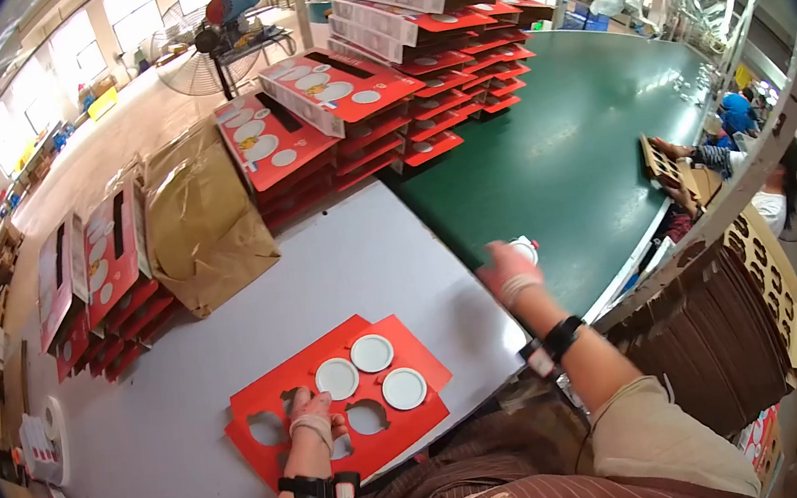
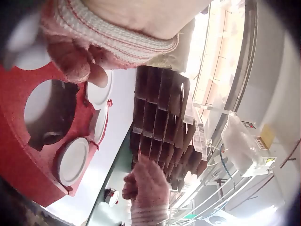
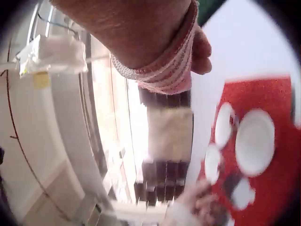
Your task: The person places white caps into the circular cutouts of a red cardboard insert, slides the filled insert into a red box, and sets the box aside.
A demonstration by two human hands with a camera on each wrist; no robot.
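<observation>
A red cardboard sheet (image 1: 384,455) with round cut-outs lies on the pale tabletop. Three white round lids (image 1: 371,353) sit in its holes on the far and right side; several other holes show bare. My left hand (image 1: 309,414) rests on the sheet's left part, fingers at the edge of a hole. My right hand (image 1: 506,274) is stretched out over the near edge of the green belt, with bent fingers and nothing visible in them. Close beside it on the belt is a white round piece (image 1: 524,249), which the left wrist view shows apart from the fingers (image 2: 129,186).
Stacked red printed boxes (image 1: 339,87) stand at the back, with more boxes (image 1: 111,254) and a brown paper-wrapped bundle (image 1: 206,218) at left. The green belt (image 1: 564,139) runs away to the right. Brown cardboard (image 1: 698,342) is stacked at right, near another person (image 1: 767,169).
</observation>
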